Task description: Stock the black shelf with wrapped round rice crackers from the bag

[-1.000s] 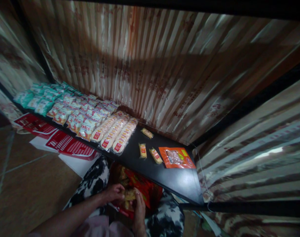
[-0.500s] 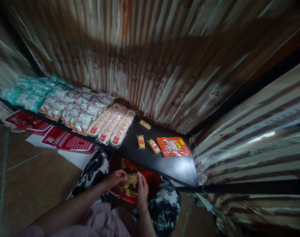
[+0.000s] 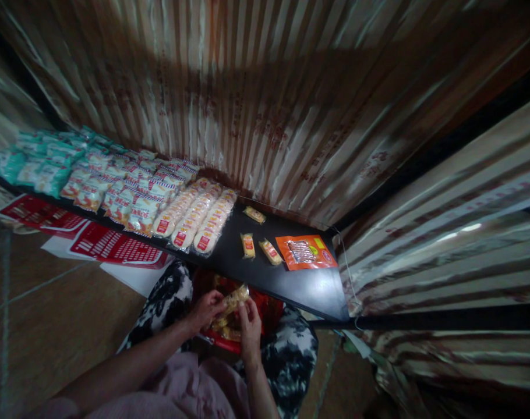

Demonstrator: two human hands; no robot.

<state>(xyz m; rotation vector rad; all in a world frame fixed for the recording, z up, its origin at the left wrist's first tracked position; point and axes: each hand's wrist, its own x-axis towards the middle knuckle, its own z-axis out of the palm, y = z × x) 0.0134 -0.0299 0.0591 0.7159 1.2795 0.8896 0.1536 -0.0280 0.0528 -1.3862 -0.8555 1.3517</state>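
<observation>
Both my hands are over my lap, closed on a small clear-wrapped snack packet (image 3: pixel 234 299). My left hand (image 3: pixel 205 310) pinches its left end and my right hand (image 3: pixel 249 323) holds its right end. Under them lies a red bag (image 3: pixel 265 309) with more packets inside. Just beyond it runs a low black shelf (image 3: pixel 311 291). On the shelf lie three small yellow packets (image 3: pixel 248 245) and an orange pouch (image 3: pixel 305 252). Rows of biscuit rolls (image 3: pixel 194 219) and red-and-white packs (image 3: pixel 136 195) fill its left part.
Teal packs (image 3: pixel 38 163) sit at the shelf's far left. Red printed sheets (image 3: pixel 112 247) on white paper lie on the tiled floor below. Corrugated metal walls (image 3: pixel 265 110) close in behind and at the right. My black-and-white patterned trousers (image 3: pixel 291 361) show at the bottom.
My hands have lifted the packet a little out of the red bag and tilted it. The camera has shifted, so the shelf sits slightly higher and more to the left.
</observation>
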